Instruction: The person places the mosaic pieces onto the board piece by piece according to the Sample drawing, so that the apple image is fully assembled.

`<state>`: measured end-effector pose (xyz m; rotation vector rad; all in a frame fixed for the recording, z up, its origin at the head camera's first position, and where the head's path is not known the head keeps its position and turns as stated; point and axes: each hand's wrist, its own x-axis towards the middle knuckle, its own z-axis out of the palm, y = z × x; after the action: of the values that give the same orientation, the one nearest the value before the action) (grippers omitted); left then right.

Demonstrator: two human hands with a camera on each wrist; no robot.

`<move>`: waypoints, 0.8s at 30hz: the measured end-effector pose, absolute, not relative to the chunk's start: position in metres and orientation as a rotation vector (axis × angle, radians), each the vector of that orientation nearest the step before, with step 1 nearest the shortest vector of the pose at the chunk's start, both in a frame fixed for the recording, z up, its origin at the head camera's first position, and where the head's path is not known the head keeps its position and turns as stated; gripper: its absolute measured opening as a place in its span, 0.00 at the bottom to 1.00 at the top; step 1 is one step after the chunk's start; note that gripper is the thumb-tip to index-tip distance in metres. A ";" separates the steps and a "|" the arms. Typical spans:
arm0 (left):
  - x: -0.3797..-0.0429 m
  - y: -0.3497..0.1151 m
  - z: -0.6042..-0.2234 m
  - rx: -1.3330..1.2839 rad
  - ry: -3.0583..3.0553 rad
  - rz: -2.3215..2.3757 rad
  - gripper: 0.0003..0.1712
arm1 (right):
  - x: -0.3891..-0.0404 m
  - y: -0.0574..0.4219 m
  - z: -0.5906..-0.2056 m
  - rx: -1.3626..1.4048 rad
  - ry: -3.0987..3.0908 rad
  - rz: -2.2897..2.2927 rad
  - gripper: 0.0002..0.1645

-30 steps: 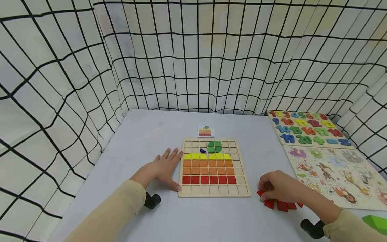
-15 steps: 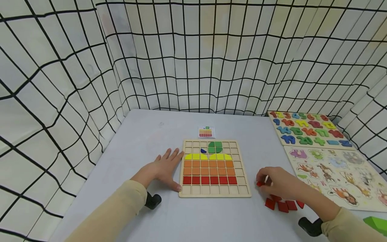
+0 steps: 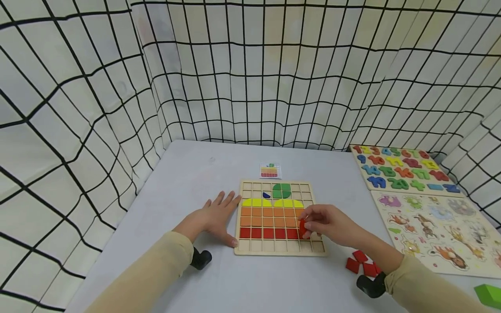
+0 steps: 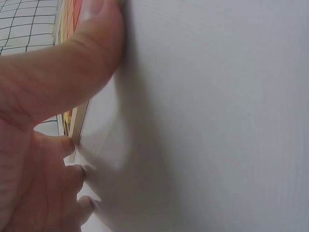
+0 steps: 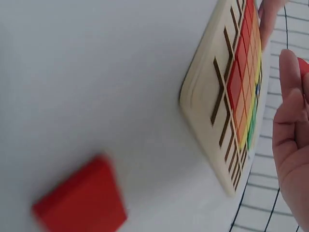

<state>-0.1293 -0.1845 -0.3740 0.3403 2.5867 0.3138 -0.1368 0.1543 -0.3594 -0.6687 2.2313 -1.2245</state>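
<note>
A square wooden grid board [image 3: 278, 248] lies on the white table, with rows of red, orange and yellow pieces, plus green pieces [image 3: 282, 191] and a small blue one [image 3: 266, 195] near its top. My right hand [image 3: 334, 224] pinches a red tile [image 3: 302, 228] over the right end of the red row; whether the tile touches the board, I cannot tell. My left hand [image 3: 213, 218] rests with spread fingers against the board's left edge, its thumb [image 4: 96, 53] at the lower corner. Several loose red tiles [image 3: 352, 265] lie right of the board, partly behind the right wrist.
A small picture card [image 3: 270, 171] lies behind the board. On the right are a number puzzle [image 3: 403, 168] and an animal puzzle board [image 3: 434, 226]. A green block [image 3: 488, 295] sits at the near right. Black netting [image 3: 254, 95] stands around the table's back and sides.
My right hand has moved left from the loose red tiles to the board, carrying one red tile. The left hand stays at the board's left edge.
</note>
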 end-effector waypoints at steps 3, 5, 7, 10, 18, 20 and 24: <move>-0.129 -0.184 -0.375 0.338 2.584 0.315 0.74 | -0.138 0.135 -0.364 -0.682 2.241 -1.221 0.16; -0.129 -0.184 -0.375 0.337 2.584 0.316 0.74 | -0.138 0.121 -0.366 -0.705 2.254 -1.192 0.16; -0.129 -0.184 -0.375 0.337 2.584 0.317 0.74 | -0.136 0.106 -0.368 -0.730 2.276 -1.148 0.15; -0.130 -0.183 -0.375 0.337 2.583 0.304 0.74 | -0.133 0.080 -0.371 -0.788 2.335 -1.064 0.12; -0.133 -0.184 -0.375 0.342 2.579 0.307 0.74 | -0.118 0.031 -0.374 -0.846 2.381 -0.963 0.03; -0.133 -0.184 -0.375 0.344 2.579 0.310 0.74 | -0.115 0.025 -0.374 -0.830 2.382 -0.960 0.03; -0.133 -0.185 -0.376 0.344 2.578 0.316 0.74 | -0.113 0.019 -0.376 -0.827 2.403 -0.967 0.03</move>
<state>-0.1327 -0.1848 -0.3757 0.3438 2.5777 0.3156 -0.1134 0.0192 -0.3755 -0.8272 2.4035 -0.9674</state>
